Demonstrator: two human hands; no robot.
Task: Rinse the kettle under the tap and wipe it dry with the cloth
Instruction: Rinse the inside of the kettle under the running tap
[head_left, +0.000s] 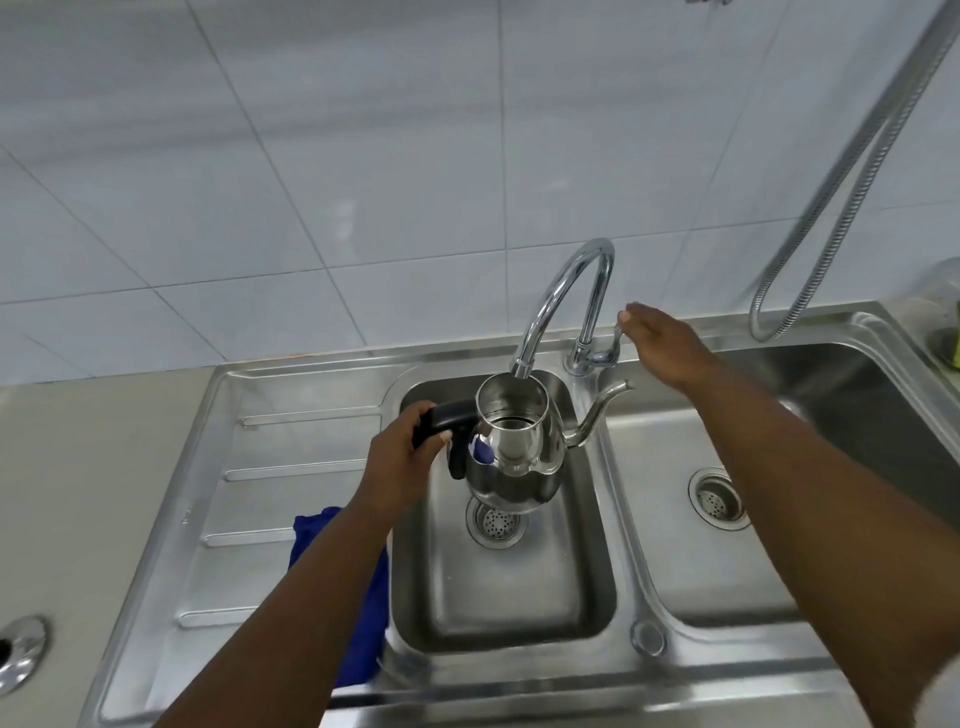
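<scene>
A shiny steel kettle (519, 447) with no lid hangs over the left sink basin (498, 597), its open mouth right under the tap's spout (550, 301). My left hand (400, 457) grips its black handle. The kettle's thin spout points right. My right hand (665, 343) rests on the tap's lever (615, 340) behind the basins; I cannot tell how firmly the fingers hold it. No stream of water is plainly visible. A blue cloth (363, 613) lies on the draining board at the basin's left edge, partly hidden by my left forearm.
A second basin (691, 571) with a drain strainer lies to the right. The ribbed draining board (249, 499) stretches left. A flexible metal hose (831, 192) hangs down the tiled wall at the right. A round metal fitting (21, 649) sits in the counter at far left.
</scene>
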